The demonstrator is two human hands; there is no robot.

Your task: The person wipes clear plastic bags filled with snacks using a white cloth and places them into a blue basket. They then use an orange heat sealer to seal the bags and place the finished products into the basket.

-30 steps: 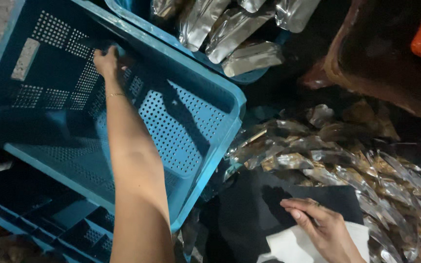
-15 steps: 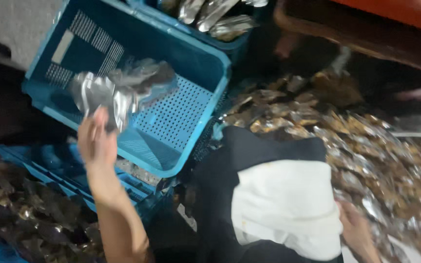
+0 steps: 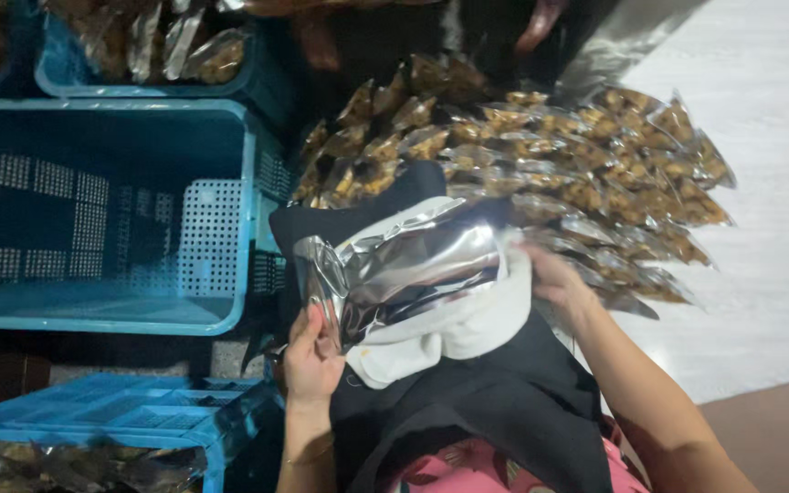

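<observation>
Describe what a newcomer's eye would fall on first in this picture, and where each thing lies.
A shiny silver foil pouch sits at the centre over a white cloth and dark fabric, with the left hand at its lower edge and the right hand at its far side. Behind it, a heap of clear snack packets spreads over the pale floor. At left stands an empty blue perforated crate.

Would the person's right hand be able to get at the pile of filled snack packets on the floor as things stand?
Probably yes. The right hand already rests at the near edge of the pile of packets, with nothing lying between them. It seems to steady the silver foil bag on the lap, so it may need to let go first.
</observation>
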